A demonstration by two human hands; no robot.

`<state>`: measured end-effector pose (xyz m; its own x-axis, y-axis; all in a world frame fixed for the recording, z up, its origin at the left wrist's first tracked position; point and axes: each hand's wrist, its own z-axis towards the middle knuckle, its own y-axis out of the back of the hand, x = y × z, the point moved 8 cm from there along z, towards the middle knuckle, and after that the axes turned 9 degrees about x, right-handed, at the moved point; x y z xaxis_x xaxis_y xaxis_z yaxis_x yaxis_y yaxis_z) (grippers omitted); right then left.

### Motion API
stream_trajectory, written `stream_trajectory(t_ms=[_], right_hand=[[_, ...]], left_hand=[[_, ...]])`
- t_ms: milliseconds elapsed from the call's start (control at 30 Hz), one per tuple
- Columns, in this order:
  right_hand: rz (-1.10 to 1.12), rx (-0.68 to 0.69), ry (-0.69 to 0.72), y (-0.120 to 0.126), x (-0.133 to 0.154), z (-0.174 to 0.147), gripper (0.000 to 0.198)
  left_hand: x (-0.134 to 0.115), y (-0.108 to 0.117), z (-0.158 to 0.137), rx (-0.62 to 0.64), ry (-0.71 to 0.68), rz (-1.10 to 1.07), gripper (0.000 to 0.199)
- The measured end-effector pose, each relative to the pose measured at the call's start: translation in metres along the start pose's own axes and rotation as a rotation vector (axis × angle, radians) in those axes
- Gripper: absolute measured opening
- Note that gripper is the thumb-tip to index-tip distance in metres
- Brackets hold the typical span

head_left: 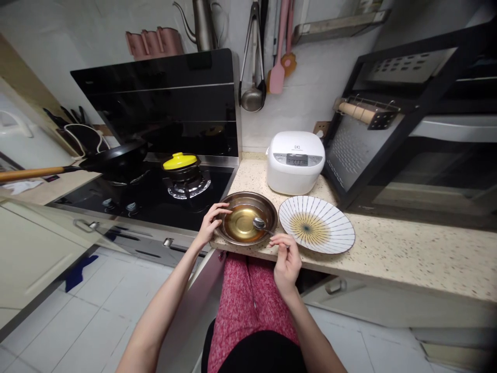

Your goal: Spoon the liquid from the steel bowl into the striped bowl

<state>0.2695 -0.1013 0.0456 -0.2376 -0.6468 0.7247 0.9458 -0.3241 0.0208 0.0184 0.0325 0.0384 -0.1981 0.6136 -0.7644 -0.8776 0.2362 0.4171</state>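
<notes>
A metal bowl (267, 207) with clear yellowish liquid in it stands near the counter's front edge. My left hand (210, 223) grips the bowl's left rim, fingers over the edge and inside. In my right hand (287, 259) is a metal spoon (259, 223), pinched by its handle at the bowl's right side. The spoon's head is over the liquid; whether it dips in, I cannot tell. Right of the bowl lies a large oval plate (337, 228) with dark radiating lines and a yellowish centre.
Behind the plate stands a white rice cooker (295, 178). On the left, the gas stove (155, 207) carries a pot with a yellow lid (180, 161) and a black wok (116, 158), its wooden handle pointing left. A black rack (345, 150) borders the counter at right.
</notes>
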Motion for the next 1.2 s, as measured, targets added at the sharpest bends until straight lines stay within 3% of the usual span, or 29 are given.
stream_trajectory(t_ms=[567, 1200], right_hand=[[0.059, 0.08, -0.172, -0.019, -0.021, -0.002, 0.023], [0.101, 0.012, -0.105, -0.015, -0.021, -0.007, 0.025]], left_hand=[[0.002, 0.0, -0.001, 0.004, -0.015, -0.002, 0.036], [0.001, 0.0, -0.001, 0.002, -0.008, -0.002, 0.036]])
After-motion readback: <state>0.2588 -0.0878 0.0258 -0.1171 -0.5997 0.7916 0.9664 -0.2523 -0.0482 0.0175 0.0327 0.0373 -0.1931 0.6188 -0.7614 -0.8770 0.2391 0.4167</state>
